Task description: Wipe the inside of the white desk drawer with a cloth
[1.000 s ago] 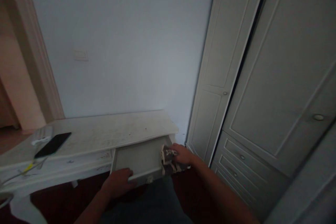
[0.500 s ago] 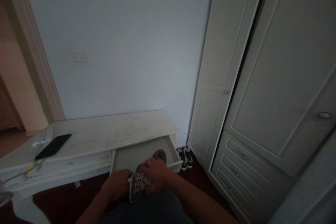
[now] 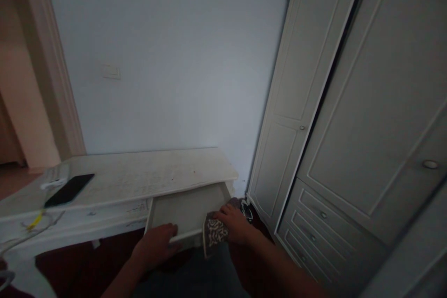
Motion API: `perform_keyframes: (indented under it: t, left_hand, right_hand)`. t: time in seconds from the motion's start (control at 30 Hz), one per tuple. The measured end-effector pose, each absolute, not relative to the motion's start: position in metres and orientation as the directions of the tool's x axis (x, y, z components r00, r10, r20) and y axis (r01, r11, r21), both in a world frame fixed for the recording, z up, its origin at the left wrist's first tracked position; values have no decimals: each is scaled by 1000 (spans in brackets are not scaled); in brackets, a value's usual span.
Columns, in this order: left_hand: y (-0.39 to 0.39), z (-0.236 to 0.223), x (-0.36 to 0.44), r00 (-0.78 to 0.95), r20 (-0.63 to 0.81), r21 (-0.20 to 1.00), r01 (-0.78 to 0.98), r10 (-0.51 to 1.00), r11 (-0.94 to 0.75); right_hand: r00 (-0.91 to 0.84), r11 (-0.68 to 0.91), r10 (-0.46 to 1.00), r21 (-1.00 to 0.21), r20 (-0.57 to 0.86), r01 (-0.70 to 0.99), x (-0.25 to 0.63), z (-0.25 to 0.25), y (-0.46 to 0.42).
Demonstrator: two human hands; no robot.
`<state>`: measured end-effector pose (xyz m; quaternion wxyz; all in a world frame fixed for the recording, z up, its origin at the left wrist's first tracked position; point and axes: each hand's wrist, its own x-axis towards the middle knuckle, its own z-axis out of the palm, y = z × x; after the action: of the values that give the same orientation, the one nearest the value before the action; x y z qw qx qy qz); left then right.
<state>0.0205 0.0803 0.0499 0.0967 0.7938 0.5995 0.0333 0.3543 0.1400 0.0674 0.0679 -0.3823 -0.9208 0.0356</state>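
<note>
A white drawer [image 3: 181, 209] stands pulled out from the low white table [image 3: 139, 177]. My left hand [image 3: 157, 244] grips the drawer's front edge, fingers curled over it. My right hand [image 3: 233, 223] presses a dark patterned cloth [image 3: 214, 233] against the drawer's right front corner, fingers closed on it. The drawer's inside shows pale and bare where visible.
A black phone [image 3: 69, 189] and a white device [image 3: 54, 178] lie at the table's left end, with a yellow-tipped cable [image 3: 33, 223] below. A tall white wardrobe [image 3: 349, 125] with drawers stands at the right. A shoe [image 3: 247, 209] sits on the dark floor by the wardrobe.
My right hand with the cloth moved from the drawer's right side to its front middle, then back to the right front corner. My left hand stayed on the drawer's front.
</note>
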Motion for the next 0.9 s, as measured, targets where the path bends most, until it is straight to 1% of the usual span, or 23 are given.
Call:
perform_keyframes:
  t: [0.13,0.23,0.33,0.43,0.5,0.53,0.6,0.67,0.7,0.77,0.8,0.83,0.87,0.9]
  left_hand:
    - [78,40,13,303,48,335,893,952,-301]
    - [76,23,-1,322,182,432,823,929,-370]
    - [73,5,-15,309,325,496,749,894,-439]
    - [67,7,-18,227,375,558,719,899,-415]
    - [61,23,-7,197,361,575,722,912,-384]
    - [59,34,2,203,343,566,735,917,-374]
    - [58,55,27,278,240,493,791,930,-363]
    - [59,69,53,357,84,389,848,930,-360]
    - [60,72,65,356,16,336,878,934,-341]
    - [64,73,80,324,-64,245,922,944,-300]
    - [66,72,83,308,-76,219,933,948,-285]
    - [68,71,82,297,-71,224,935,952,-275]
    - [71,70,80,290,-53,268,926,955,-267]
    - [73,69,75,274,-24,349,903,961,-249]
  right_hand:
    - [-730,741,671,-100,127,664,287,53,132]
    - [-766,784,621,-109,168,612,235,43,124]
    - [-765,800,601,-166,234,577,209,35,117]
    - [-756,803,592,-280,279,526,212,32,114]
    - [-743,793,597,-366,303,487,224,34,115]
    - [-732,783,604,-403,315,473,232,35,117]
    - [-708,753,636,-447,306,483,248,37,119]
    - [-684,712,684,-439,256,548,266,38,122]
    - [-666,685,713,-422,219,594,275,38,123]
    - [-608,609,781,-393,144,689,295,37,124]
    - [-571,565,813,-390,114,727,305,37,123]
    - [-537,524,839,-400,89,752,313,36,122]
    - [-508,490,858,-424,79,762,321,36,119]
    - [-485,467,870,-464,88,753,326,37,116]
